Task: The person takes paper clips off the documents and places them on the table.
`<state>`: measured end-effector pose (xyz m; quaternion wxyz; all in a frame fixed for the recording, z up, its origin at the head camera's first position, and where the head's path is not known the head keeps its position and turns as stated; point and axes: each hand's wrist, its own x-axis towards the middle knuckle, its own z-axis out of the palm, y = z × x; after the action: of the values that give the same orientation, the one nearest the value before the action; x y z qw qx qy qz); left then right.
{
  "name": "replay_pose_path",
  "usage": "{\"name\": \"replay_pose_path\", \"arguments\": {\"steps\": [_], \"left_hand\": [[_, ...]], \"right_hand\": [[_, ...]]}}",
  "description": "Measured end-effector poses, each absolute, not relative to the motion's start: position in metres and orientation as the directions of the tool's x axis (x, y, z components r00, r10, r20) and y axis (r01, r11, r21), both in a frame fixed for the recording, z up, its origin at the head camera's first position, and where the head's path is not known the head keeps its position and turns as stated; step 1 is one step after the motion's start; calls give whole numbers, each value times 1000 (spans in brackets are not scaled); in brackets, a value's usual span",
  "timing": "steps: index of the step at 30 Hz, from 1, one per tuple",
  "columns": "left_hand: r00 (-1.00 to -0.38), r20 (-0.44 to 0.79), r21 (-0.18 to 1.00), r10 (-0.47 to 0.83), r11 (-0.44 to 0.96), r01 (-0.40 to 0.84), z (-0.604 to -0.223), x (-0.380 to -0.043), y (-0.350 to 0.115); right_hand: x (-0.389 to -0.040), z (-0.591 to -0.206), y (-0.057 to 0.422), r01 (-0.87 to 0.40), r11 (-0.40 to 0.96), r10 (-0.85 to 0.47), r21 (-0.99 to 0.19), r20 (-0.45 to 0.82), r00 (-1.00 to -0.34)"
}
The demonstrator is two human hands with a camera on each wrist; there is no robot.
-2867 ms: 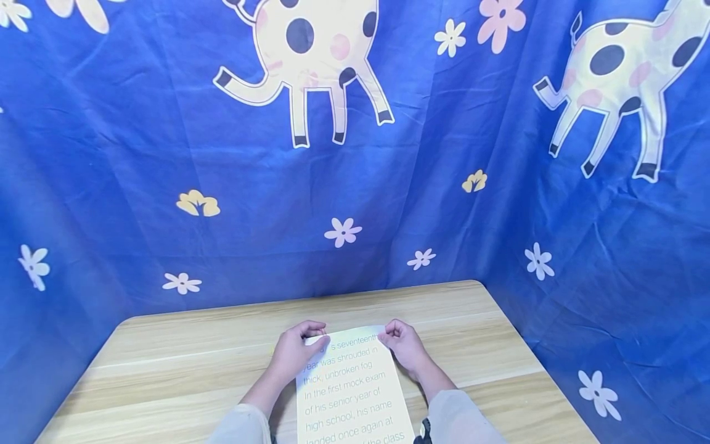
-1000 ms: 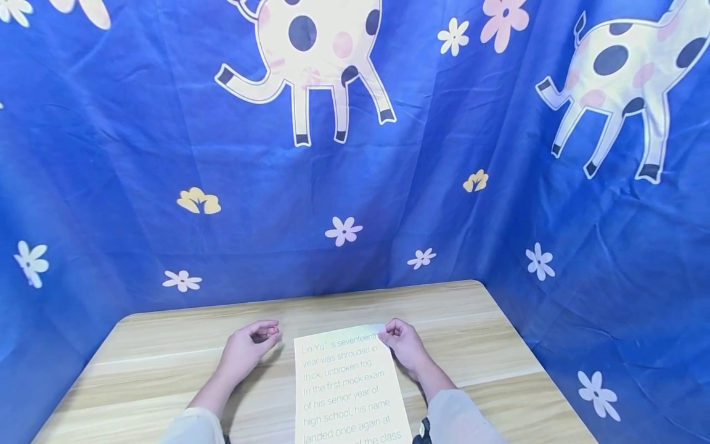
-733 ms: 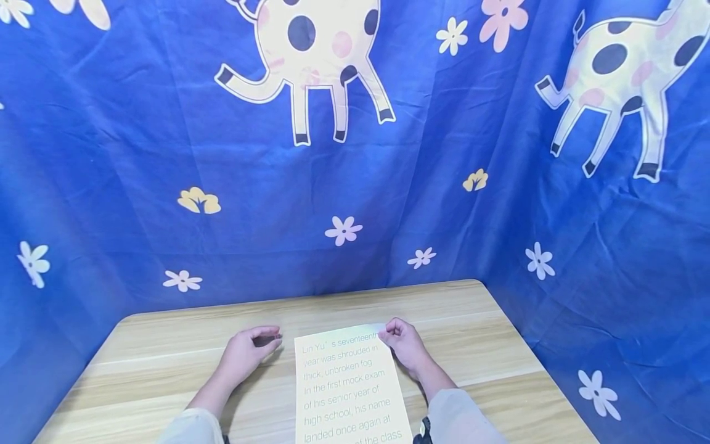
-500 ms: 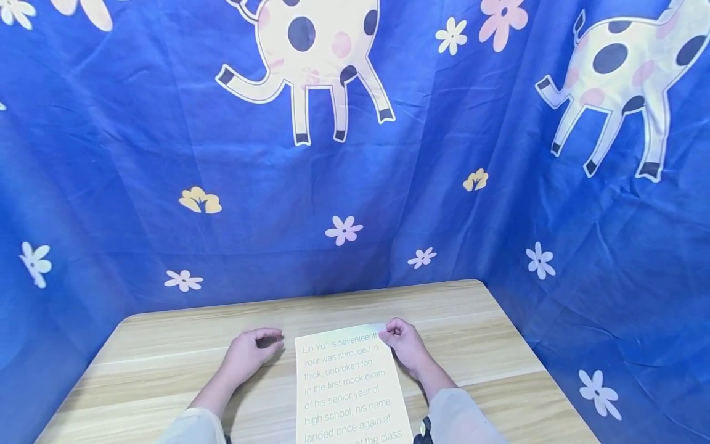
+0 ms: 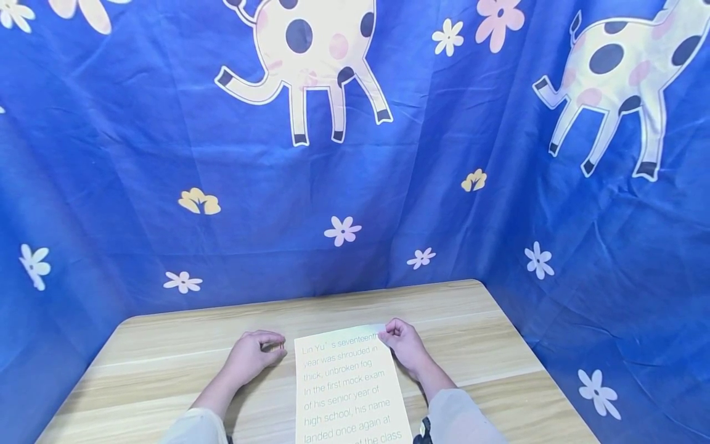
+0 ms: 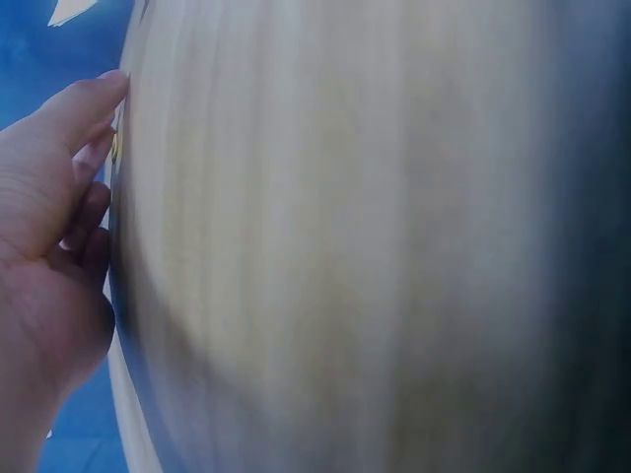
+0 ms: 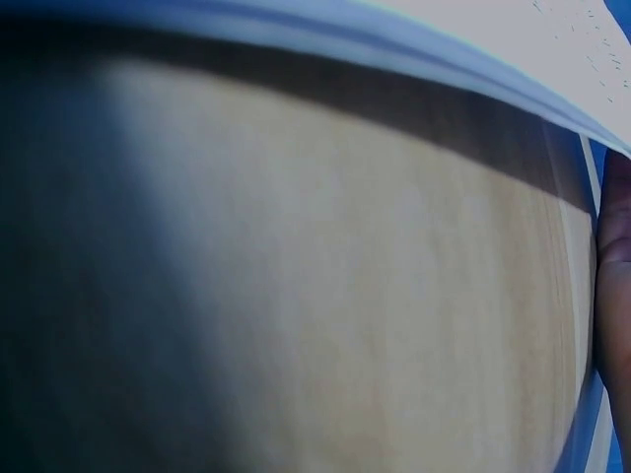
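A sheet of paper [image 5: 344, 394] printed with large English text lies toward the front of the wooden table. My right hand [image 5: 407, 348] pinches its top right corner between thumb and fingers. In the right wrist view the sheet [image 7: 532, 49] arches over the table, and only part of the right hand [image 7: 616, 266] shows. My left hand [image 5: 249, 357] is low over the table, left of the sheet, thumb and fingers bent and apart. A small yellow thing [image 6: 115, 148] shows at the left fingertips [image 6: 97, 148], mostly hidden by them.
The wooden table [image 5: 166, 364] extends on both sides of the sheet, with rounded far corners. A blue curtain [image 5: 266, 185] with cows and flowers hangs behind and beside it. Dark bands show at both wrists under pale sleeves [image 5: 463, 416].
My left hand has let go of the sheet's top left corner and moved left. In the last half second it has dropped slightly and its fingers have drawn in. The right hand stays put.
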<state>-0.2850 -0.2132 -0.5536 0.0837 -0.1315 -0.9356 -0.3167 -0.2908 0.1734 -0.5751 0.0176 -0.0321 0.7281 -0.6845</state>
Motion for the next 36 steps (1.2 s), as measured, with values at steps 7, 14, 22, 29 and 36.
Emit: {"name": "replay_pose_path", "arguments": {"steps": [7,14,22,29,36], "left_hand": [[-948,232,545,220,777,314,-550,-285,-212],[-948,216,534,235,784,316,-547,-285,-212],[-950,210,545,230,779,309,-548,-285,-213],[-956,187,549,225,783,292,-548,-285,-213],[-961,176,563,215,779,277,-547,-285,-212]], "right_hand": [[-290,-575,173,-25,69,-65,-997,21,-998],[-290,-573,172,-24,56,-60,-998,20,-998],[-291,-574,172,-23,46,-65,-999,19,-998],[-290,-573,172,-22,66,-60,-998,18,-998],[-289,-572,171,-21,62,-50,-998,18,-999]]}}
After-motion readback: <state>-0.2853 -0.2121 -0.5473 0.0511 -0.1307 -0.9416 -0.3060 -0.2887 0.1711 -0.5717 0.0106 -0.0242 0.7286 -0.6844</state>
